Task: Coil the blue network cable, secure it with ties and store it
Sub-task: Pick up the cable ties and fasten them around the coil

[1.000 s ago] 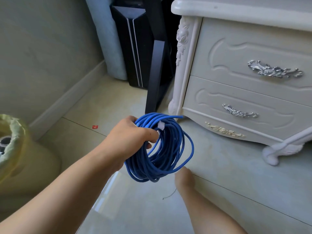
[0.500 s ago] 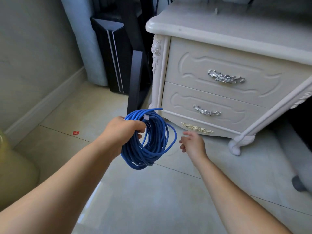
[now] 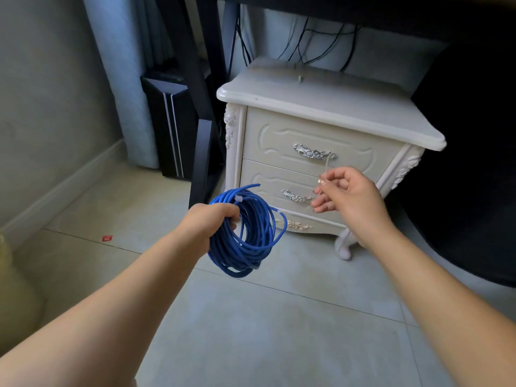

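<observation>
Just off the lower left corner of the cabinet (image 3: 321, 107), your left hand (image 3: 215, 222) has its fingers (image 3: 233, 217) curled round the coiled blue cable (image 3: 251, 247), which hangs above the floor. A white tie (image 3: 238, 198) sits at the top of the coil, beside a free end. In front of the cabinet's drawers, your right hand (image 3: 349, 194) pinches a thin clear tie (image 3: 326, 167) between thumb and forefinger. If your left grip slackens, the unbound loops could spring apart. The slim tie could also slip as you thread it.

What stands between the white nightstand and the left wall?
In the head view: a black desk leg, then a black computer tower and a pale curtain.
</observation>
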`<state>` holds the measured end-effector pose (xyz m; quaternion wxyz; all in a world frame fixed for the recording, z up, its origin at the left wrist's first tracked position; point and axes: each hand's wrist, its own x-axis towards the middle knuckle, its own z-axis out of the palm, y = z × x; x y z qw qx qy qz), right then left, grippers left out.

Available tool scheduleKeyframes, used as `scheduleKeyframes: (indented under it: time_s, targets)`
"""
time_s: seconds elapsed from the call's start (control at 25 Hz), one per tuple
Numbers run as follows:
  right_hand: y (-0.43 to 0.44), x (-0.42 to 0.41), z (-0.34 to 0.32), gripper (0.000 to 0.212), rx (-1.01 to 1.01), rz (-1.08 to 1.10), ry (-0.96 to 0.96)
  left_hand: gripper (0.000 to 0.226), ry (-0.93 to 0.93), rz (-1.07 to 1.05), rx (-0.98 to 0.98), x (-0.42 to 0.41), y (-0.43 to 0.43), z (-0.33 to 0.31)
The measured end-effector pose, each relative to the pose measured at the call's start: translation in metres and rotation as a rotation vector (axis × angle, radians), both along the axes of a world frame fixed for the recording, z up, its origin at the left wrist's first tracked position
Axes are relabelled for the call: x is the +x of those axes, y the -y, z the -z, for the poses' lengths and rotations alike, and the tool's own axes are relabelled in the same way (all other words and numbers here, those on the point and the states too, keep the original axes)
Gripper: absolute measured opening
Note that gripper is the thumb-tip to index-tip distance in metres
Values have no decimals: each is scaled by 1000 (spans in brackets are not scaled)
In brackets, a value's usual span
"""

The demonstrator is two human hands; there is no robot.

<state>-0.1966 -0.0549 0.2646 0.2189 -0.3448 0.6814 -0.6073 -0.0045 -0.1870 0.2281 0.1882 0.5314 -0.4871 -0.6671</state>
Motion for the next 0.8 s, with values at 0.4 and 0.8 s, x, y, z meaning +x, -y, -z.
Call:
scheduleKeyframes:
  time_s: [0.4, 0.8]
  targets:
    - [-37, 50, 7, 19, 26, -87, -124, 16, -169, 157, 71, -25, -54, -21]
    - [-43, 47, 14, 9, 56, -165, -261, 22, -286, 241, -93, -33, -71, -29]
